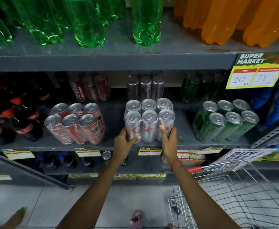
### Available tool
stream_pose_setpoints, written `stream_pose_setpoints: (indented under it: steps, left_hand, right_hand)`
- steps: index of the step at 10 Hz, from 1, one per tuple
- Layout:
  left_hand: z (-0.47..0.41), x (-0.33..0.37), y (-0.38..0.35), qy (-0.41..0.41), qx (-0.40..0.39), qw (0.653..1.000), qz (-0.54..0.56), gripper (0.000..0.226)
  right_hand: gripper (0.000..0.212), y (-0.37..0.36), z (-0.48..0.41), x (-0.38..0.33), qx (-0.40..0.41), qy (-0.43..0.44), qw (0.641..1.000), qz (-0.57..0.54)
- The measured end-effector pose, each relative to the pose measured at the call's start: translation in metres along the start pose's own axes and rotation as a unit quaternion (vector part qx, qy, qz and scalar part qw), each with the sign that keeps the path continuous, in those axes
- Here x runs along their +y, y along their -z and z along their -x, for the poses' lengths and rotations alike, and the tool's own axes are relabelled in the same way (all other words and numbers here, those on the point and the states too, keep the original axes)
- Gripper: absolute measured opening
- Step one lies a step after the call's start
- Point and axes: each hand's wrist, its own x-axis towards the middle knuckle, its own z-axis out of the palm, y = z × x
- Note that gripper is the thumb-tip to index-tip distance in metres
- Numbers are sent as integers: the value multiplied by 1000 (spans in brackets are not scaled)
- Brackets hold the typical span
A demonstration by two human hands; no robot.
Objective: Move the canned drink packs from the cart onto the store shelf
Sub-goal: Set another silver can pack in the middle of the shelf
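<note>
A shrink-wrapped pack of silver cans (149, 118) stands upright on the middle grey shelf (115, 144), near its front edge. My left hand (124, 142) grips the pack's lower left side. My right hand (168, 138) grips its lower right side. A pack of red cans (76, 123) leans on the shelf to the left. To the right sits a pack of green cans (226, 119). More silver cans (145, 87) stand behind the held pack. The wire cart (234, 195) is at the lower right, and its basket looks empty.
Green bottles (85, 20) and orange bottles (234, 19) fill the upper shelf. Dark bottles with red caps (14, 116) crowd the middle shelf's left end. A yellow price sign (254, 75) hangs at the right. Another person's hand (18, 217) shows at the bottom left.
</note>
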Motion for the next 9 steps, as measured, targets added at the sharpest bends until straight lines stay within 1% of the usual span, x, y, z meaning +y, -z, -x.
stream_pose_setpoints:
  steps: [2,3,5,6,7,8,9]
  left_hand:
    - [0,1,3,-11,-22,1000,12,52]
    - [-1,0,4,-19,-26,999,11,52]
    - [-3,-2,8,-22,-45,999,20,51]
    - [-1,0,9,-15,-36,999,-1,54]
    - [3,11,10,4,-31,999,-39,59]
    - [15,22,6,59,-28,995,-78,64]
    - [36,59,-2,104,26,983,-152,64]
  right_hand:
    - [42,-2,2,-3,-4,9,999,-34]
    - [37,-2,2,-4,-4,12,999,-43]
    - [38,-3,3,-4,-8,15,999,-52]
    - [47,2,3,-4,-26,5,999,-45]
    - [54,12,2,-12,-67,-16,997,-22]
    - [60,20,7,-16,-80,-16,997,17]
    - [71,22,14,-38,6,16,996,89]
